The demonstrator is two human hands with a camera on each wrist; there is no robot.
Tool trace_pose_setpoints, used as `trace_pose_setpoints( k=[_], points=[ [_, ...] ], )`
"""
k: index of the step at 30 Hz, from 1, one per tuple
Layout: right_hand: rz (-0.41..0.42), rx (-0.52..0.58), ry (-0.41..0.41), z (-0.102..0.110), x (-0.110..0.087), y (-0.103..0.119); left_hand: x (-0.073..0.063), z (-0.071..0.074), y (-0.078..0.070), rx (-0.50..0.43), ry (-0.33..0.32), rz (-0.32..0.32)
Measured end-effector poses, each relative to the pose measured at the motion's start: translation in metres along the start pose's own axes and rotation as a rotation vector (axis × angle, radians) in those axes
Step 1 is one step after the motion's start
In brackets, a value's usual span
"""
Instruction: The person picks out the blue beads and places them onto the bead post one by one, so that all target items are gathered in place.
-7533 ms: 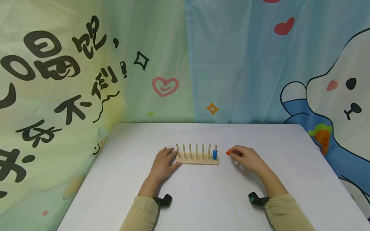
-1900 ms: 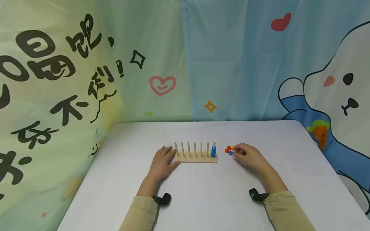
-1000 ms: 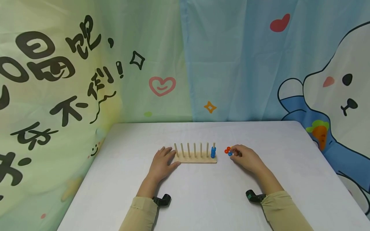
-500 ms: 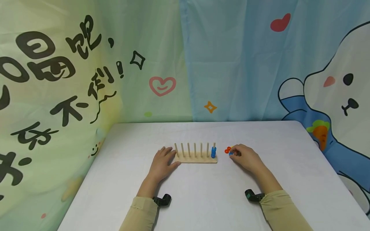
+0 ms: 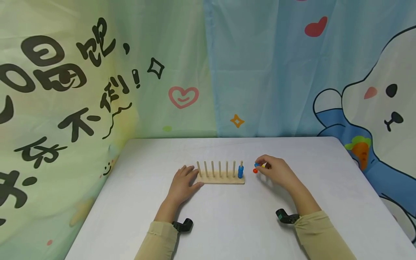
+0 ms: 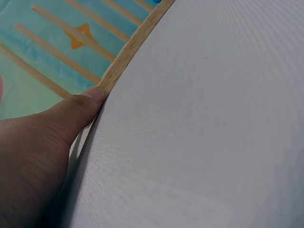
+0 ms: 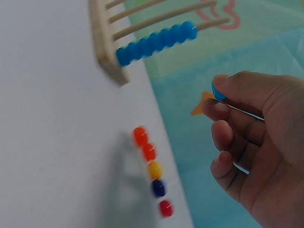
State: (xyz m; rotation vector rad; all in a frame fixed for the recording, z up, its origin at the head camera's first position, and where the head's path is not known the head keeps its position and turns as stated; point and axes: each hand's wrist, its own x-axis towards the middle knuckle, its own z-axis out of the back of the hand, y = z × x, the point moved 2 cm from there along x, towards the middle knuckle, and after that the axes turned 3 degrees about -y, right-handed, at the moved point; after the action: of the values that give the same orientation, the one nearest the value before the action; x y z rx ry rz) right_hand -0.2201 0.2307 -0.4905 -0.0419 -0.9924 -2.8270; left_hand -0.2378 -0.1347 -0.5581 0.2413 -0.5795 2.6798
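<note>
A wooden peg board (image 5: 221, 179) with a row of upright pegs stands on the table. Blue beads (image 5: 240, 172) are stacked on its rightmost peg; the other pegs are bare. My left hand (image 5: 184, 184) holds the board's left end, its thumb (image 6: 92, 95) against the front edge and the other fingers mostly hidden in the left wrist view. To the right of the board, my right hand (image 5: 276, 171) pinches a blue bead (image 7: 218, 91) between thumb and forefinger, raised off the table. Below it lie loose beads, including a red one (image 7: 166, 208), a yellow one (image 7: 155, 169) and a dark blue one (image 7: 158, 188).
A white table (image 5: 221, 224) lies under everything. Behind it hangs a printed curtain (image 5: 253, 72) with a bear figure at the right. Each wrist bears a black camera, the left camera (image 5: 183, 225) and the right camera (image 5: 287, 216).
My right hand has taken a blue bead from the loose group and lifted it up and slightly left. The left hand and the board stay in place.
</note>
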Motion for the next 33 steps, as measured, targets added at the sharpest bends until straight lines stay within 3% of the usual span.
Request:
trace_pose_setpoints(
  k=[8, 16, 33],
  points=[
    [0.058, 0.015, 0.007, 0.016, 0.005, 0.031, -0.001, 0.001, -0.001, -0.001, -0.029, -0.020],
    [0.146, 0.049, 0.036, 0.017, 0.010, 0.057, -0.001, 0.000, 0.000, -0.006, -0.022, -0.016],
    [0.158, 0.016, 0.102, 0.002, 0.018, 0.059, 0.000, -0.001, 0.000, 0.002, -0.007, -0.007]
  ],
)
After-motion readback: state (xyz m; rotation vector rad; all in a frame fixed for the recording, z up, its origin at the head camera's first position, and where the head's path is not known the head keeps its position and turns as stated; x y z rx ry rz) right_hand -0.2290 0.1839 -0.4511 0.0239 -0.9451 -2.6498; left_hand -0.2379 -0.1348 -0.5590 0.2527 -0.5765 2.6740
